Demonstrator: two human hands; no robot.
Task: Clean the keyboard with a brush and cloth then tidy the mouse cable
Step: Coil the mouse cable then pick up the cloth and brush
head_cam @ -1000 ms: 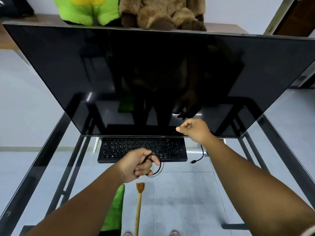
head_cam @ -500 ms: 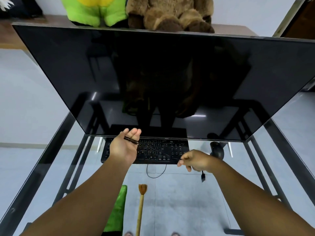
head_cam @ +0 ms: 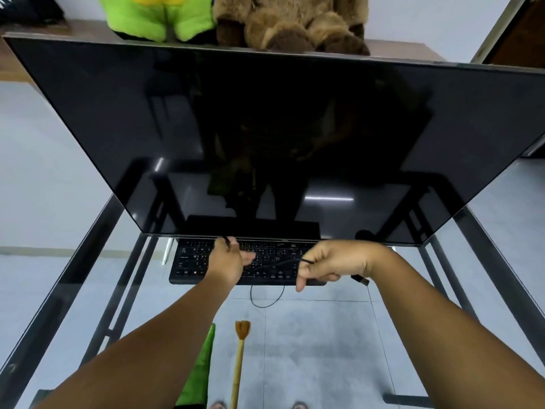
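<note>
keyboard (head_cam: 206,262): black, white legends | cable (head_cam: 267,304): black | cloth (head_cam: 199,376): green | brush (head_cam: 240,349): tan

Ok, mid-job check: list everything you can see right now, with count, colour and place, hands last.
monitor: 1, black, screen dark, standing at the back of the desk
keyboard: 1, black, under the monitor's lower edge
cable: 1, black, strung between both hands, with a loop hanging in front of the keyboard
USB plug: 1, black, sticking out beside the right wrist
brush: 1, wooden, near edge of the desk
cloth: 1, green, left of the brush
plush toys: 2, green and brown, behind the monitor
glass desk: 1, black frame
left hand: holds the cable over the keyboard
right hand: grip closed on the cable
</note>
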